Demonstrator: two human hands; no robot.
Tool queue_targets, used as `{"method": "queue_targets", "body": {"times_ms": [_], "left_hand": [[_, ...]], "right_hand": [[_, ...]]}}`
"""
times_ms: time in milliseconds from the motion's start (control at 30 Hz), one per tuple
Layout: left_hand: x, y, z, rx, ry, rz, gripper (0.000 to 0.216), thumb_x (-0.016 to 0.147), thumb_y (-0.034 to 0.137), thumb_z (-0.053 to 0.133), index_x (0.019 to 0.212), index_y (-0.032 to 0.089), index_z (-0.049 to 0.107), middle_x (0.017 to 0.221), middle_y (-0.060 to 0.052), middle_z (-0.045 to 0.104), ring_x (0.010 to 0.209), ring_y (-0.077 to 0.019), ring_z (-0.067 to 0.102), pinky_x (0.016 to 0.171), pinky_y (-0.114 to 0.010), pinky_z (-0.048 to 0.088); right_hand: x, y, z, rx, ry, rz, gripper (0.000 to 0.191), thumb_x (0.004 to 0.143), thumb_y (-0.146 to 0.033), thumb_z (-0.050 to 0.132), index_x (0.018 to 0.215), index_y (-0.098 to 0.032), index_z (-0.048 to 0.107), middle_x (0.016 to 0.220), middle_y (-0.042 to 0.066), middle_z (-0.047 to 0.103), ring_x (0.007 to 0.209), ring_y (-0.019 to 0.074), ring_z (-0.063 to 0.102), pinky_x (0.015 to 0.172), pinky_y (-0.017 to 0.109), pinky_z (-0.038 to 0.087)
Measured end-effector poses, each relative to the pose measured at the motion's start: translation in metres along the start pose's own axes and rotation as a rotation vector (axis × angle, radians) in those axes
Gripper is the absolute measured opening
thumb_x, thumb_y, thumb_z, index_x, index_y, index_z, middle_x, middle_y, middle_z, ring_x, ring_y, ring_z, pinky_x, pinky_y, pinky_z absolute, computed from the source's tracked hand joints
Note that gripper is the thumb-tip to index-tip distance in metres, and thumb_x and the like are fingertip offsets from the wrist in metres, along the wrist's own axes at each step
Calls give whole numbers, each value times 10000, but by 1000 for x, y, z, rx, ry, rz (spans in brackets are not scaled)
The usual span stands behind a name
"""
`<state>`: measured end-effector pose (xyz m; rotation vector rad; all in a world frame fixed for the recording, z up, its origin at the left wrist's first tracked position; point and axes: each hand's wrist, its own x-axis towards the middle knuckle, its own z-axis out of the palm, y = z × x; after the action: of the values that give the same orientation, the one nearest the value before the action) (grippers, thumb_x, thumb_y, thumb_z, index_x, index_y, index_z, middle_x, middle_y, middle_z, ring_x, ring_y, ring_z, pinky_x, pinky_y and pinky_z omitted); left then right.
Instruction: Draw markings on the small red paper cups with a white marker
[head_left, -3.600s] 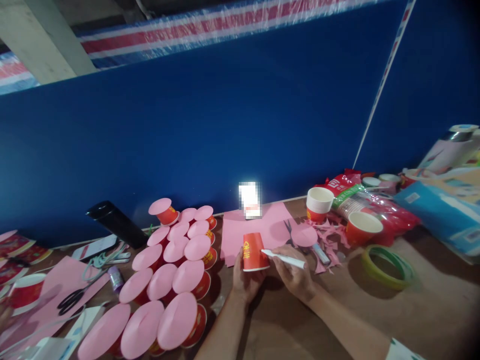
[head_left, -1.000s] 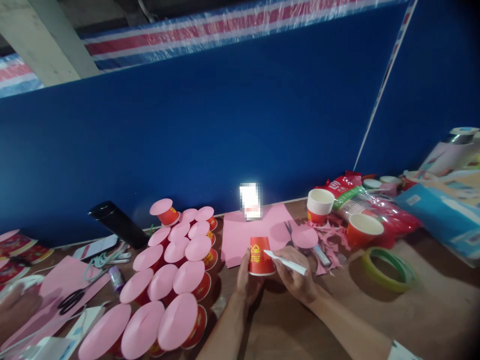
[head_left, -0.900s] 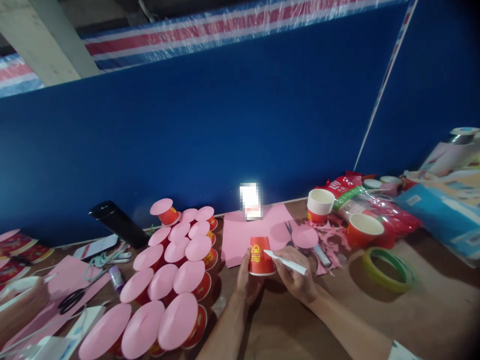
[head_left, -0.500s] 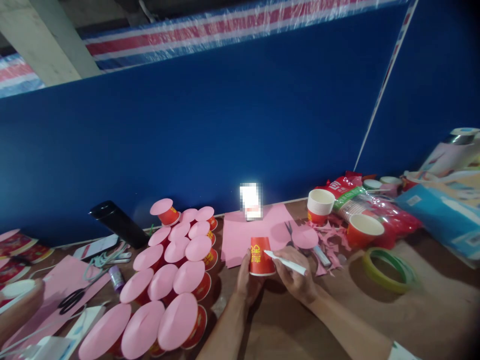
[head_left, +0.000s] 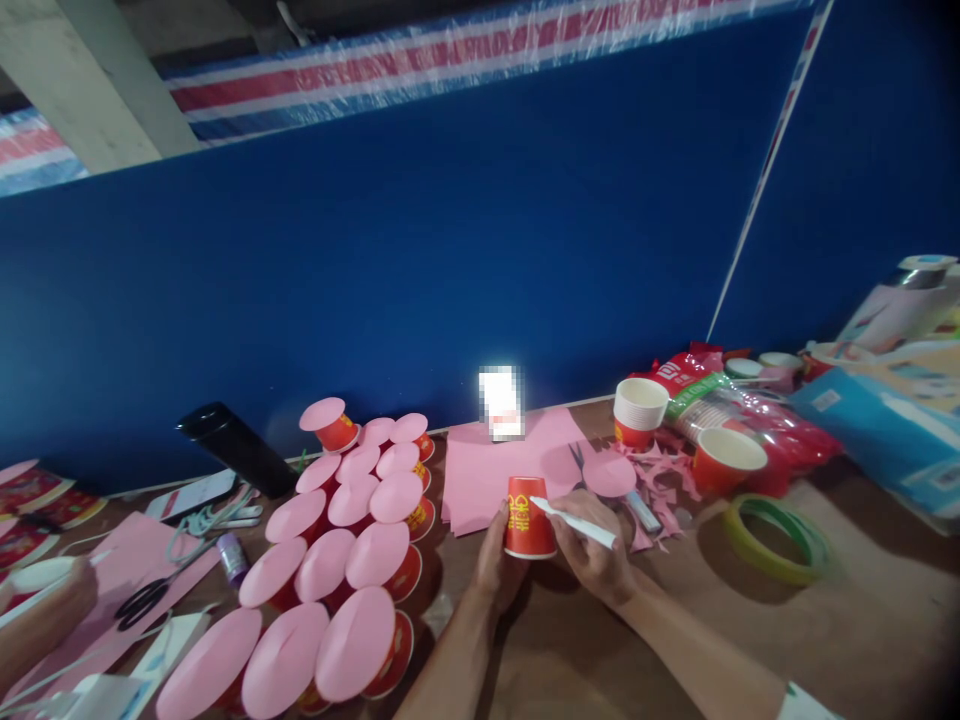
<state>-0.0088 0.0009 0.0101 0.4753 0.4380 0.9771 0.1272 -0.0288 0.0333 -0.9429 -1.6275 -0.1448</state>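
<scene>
The held cup (head_left: 528,535) is before the paper sheets (head_left: 484,475), covered cups (head_left: 407,575) left, tape roll (head_left: 784,570) right.

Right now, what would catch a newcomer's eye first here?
Probably the cluster of red paper cups topped with pink paper discs, left of centre. In the middle, the left hand holds an upturned red cup while the right hand aims a white pen at its side. Behind, a blue partition spans the view.

Pink-topped cups (head_left: 325,563) block left; room fronts the tape roll (head_left: 765,567).

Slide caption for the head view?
Left hand holds an inverted red cup, right hand a white pen.
</scene>
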Motion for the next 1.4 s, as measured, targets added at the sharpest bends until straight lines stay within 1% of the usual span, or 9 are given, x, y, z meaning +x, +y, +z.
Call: {"method": "queue_targets", "body": {"times_ms": [200,367,533,600,767,967,1133,1267,1400], "left_hand": [[-2,-3,0,87,-46,27,392,835,406,546,1048,90,639,1096,-138,650,1107,-279,556,1026,-409,334],[0,-6,-3,121,-63,30,418,863,414,494,1082,84,625,1130,-146,637,1114,-284,550,1029,-424,325],[2,-7,-6,112,-33,14,432,855,429,500,1101,96,624,1144,-140,633,1119,-278,549,1037,-417,312],[2,-8,-8,102,-31,16,438,856,429,498,1119,99,616,1153,-142,627,1124,-278,545,1032,-418,316],[3,-9,-10,133,-25,67,402,864,410,493,1083,101,625,1087,-134,650,1085,-263,562,1007,-405,338],[2,-7,-5,184,-24,98,370,840,423,526,1001,112,642,1023,-122,663,1033,-261,579,970,-401,367],[2,-8,-3,191,-19,100,378,846,426,513,1019,114,636,1024,-120,663,1009,-251,590,958,-392,376],[2,-8,-2,212,-27,116,380,849,426,505,1023,113,633,1021,-122,664,983,-246,596,936,-389,392],[1,-6,2,262,11,122,386,835,449,521,989,116,640,970,-109,671,914,-230,606,885,-371,419]], "right_hand": [[2,-1,-1,-42,34,-8,148,842,-97,531,962,-170,577,779,65,660,706,178,623,614,321,520],[3,0,-2,-61,42,-21,132,841,-102,537,953,-158,577,775,62,657,703,173,623,622,316,530],[4,-1,-5,-44,35,108,114,875,-122,482,900,-170,582,767,65,640,718,180,620,647,335,529],[4,-1,-5,-46,39,135,117,881,-127,471,893,-171,579,764,67,635,721,182,618,654,342,529],[4,-3,-5,-41,25,77,102,869,-115,492,894,-161,579,751,63,635,702,176,614,631,328,518],[3,0,-3,-43,36,28,113,855,-108,509,926,-167,574,752,52,643,681,168,621,613,313,521],[3,-1,-4,-39,35,38,137,847,-82,514,943,-162,570,770,58,641,703,168,615,631,319,522],[3,-1,-4,-58,27,42,130,856,-98,505,944,-163,575,777,64,644,708,177,618,634,328,522],[3,0,-4,-62,21,28,127,851,-103,516,945,-166,574,784,59,645,717,173,620,636,320,523]]}}
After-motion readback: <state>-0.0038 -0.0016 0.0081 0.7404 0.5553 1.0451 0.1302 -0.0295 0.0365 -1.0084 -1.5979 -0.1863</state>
